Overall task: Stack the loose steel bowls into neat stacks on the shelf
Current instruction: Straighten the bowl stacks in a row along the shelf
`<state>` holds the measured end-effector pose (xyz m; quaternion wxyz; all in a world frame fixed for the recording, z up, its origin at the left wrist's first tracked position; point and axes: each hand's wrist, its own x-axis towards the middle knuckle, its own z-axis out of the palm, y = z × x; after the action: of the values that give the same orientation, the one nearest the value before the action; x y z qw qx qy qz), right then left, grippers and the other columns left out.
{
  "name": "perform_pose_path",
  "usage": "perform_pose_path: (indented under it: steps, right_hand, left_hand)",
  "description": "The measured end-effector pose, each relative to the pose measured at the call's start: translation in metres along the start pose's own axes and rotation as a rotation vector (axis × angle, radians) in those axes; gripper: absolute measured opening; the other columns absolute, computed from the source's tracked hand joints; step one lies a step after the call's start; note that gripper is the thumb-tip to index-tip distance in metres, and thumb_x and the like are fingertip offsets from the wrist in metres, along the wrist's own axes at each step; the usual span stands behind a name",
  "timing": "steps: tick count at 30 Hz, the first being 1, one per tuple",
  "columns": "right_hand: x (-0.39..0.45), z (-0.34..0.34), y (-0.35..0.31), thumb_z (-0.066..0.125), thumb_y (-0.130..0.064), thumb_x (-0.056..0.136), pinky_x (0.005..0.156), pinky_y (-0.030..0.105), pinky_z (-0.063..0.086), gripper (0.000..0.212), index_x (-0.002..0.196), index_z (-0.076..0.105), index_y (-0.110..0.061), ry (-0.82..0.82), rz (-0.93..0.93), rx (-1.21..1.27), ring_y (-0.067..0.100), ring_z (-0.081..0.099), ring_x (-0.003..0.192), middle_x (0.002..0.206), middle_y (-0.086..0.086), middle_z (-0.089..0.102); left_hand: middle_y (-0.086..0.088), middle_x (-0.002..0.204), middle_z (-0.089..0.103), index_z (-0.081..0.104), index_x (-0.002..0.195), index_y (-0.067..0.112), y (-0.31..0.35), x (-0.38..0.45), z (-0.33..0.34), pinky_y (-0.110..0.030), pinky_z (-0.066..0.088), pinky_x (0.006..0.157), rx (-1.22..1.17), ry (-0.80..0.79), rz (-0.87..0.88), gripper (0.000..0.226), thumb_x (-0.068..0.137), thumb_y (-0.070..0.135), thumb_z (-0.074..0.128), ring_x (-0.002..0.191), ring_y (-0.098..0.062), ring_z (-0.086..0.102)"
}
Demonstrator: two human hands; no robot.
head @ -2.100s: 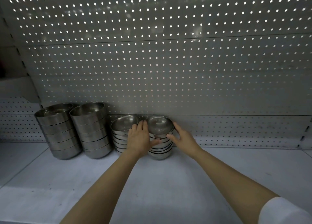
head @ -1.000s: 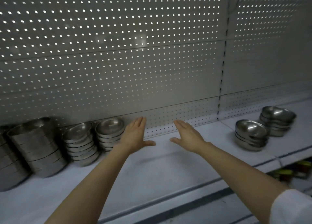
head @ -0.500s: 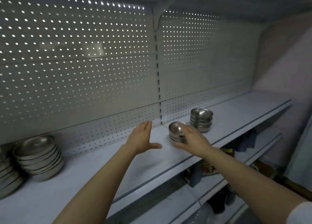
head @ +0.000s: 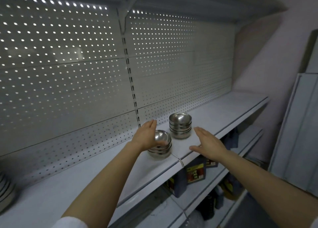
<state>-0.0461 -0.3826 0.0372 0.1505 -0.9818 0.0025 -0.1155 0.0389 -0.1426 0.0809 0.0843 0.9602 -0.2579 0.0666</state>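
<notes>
Two bowl stacks sit on the shelf [head: 223, 112]: the low stack [head: 161, 146] near its front edge, the tall stack [head: 180, 125] further back. The left hand [head: 146, 135], fingers spread, touches the low stack; the right hand [head: 209, 142] hovers spread beside it, holding nothing. Packets [head: 196, 173] below carry unreadable print.

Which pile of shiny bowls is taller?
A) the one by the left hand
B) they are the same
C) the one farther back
C: the far pile stands higher, with more bowls in it, than the near pile beside the left hand.
</notes>
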Motion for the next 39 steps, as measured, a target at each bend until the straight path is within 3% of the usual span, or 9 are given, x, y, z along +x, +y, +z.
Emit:
perform_pose_path:
  steps: [7,15,18,23,26,29,31,36,39]
  right_hand:
    - [0.050,0.020,0.028,0.055,-0.051,0.091,0.118,0.031,0.017,0.088,0.153,0.007,-0.011,-0.020,0.084,0.033,0.020,0.015,0.146,0.161,0.006,0.011]
    - [0.128,0.053,0.041,0.052,-0.053,0.091,0.118,0.030,0.016,0.087,0.154,0.008,-0.012,0.014,0.208,0.249,0.017,0.016,0.146,0.160,0.004,0.013]
    - [0.149,0.067,0.041,0.051,-0.050,0.092,0.106,0.025,0.031,0.069,0.148,0.023,-0.020,0.120,0.196,0.400,0.011,0.037,0.132,0.142,-0.005,0.039]
    - [0.168,0.092,0.045,0.042,-0.058,0.093,0.087,0.028,0.046,0.047,0.125,0.040,-0.023,0.254,0.278,0.551,0.006,0.053,0.103,0.113,-0.006,0.051]
    - [0.173,0.100,0.039,0.041,-0.049,0.098,0.093,0.023,0.043,0.038,0.127,0.038,-0.025,0.284,0.293,0.672,-0.002,0.050,0.107,0.122,-0.014,0.050]
    - [0.177,0.107,0.034,0.037,-0.045,0.099,0.111,0.021,0.022,0.066,0.153,0.010,-0.019,0.275,0.373,0.793,0.006,0.026,0.139,0.154,-0.013,0.023]
    - [0.181,0.113,0.036,0.037,-0.046,0.098,0.113,0.023,0.018,0.069,0.154,0.004,-0.022,0.292,0.388,0.843,0.008,0.019,0.143,0.158,-0.009,0.016]
    - [0.190,0.120,0.037,0.039,-0.073,0.085,0.116,0.042,0.030,0.082,0.152,0.014,-0.032,0.302,0.344,0.879,0.012,0.032,0.140,0.155,-0.008,0.031]
    - [0.196,0.115,0.034,0.048,-0.072,0.081,0.112,0.036,0.037,0.084,0.150,0.020,-0.034,0.291,0.277,0.877,0.006,0.039,0.135,0.149,-0.013,0.039]
  left_hand:
    - [-0.009,0.166,0.010,0.008,0.159,0.010,-0.028,0.078,0.007,-0.040,0.018,0.122,-0.010,-0.017,0.041,0.109,0.082,0.070,0.058,0.152,-0.027,0.013]
    - [-0.006,0.166,0.009,0.010,0.159,0.014,-0.059,0.174,0.040,-0.040,0.017,0.121,-0.443,-0.257,0.050,0.093,0.091,0.059,0.055,0.152,-0.024,0.014]
    - [-0.002,0.167,0.004,0.002,0.159,0.018,-0.068,0.204,0.058,-0.040,0.015,0.121,-0.531,-0.383,0.061,0.103,0.086,0.066,0.056,0.152,-0.021,0.012]
    - [0.009,0.166,-0.001,-0.002,0.158,0.032,-0.068,0.233,0.088,-0.042,0.018,0.122,-0.722,-0.524,0.038,0.116,0.071,0.086,0.052,0.151,-0.020,0.020]
    - [0.012,0.165,0.007,0.004,0.157,0.042,-0.071,0.244,0.107,-0.040,0.033,0.117,-0.874,-0.597,0.069,0.107,0.073,0.084,0.055,0.144,-0.017,0.033]
    - [0.006,0.158,0.032,0.017,0.155,0.042,-0.067,0.246,0.115,-0.028,0.044,0.107,-0.973,-0.613,0.125,0.074,0.093,0.062,0.051,0.135,-0.013,0.043]
    - [0.007,0.151,0.041,0.024,0.152,0.039,-0.064,0.245,0.116,-0.023,0.046,0.101,-1.014,-0.586,0.154,0.059,0.100,0.048,0.048,0.131,-0.009,0.046]
    - [0.022,0.138,0.046,0.026,0.144,0.052,-0.067,0.243,0.114,-0.020,0.045,0.100,-1.049,-0.488,0.188,0.049,0.103,0.037,0.048,0.130,-0.001,0.044]
    - [0.016,0.140,0.048,0.030,0.137,0.058,-0.073,0.239,0.113,-0.026,0.047,0.103,-1.090,-0.418,0.169,0.046,0.101,0.038,0.050,0.130,-0.004,0.046]
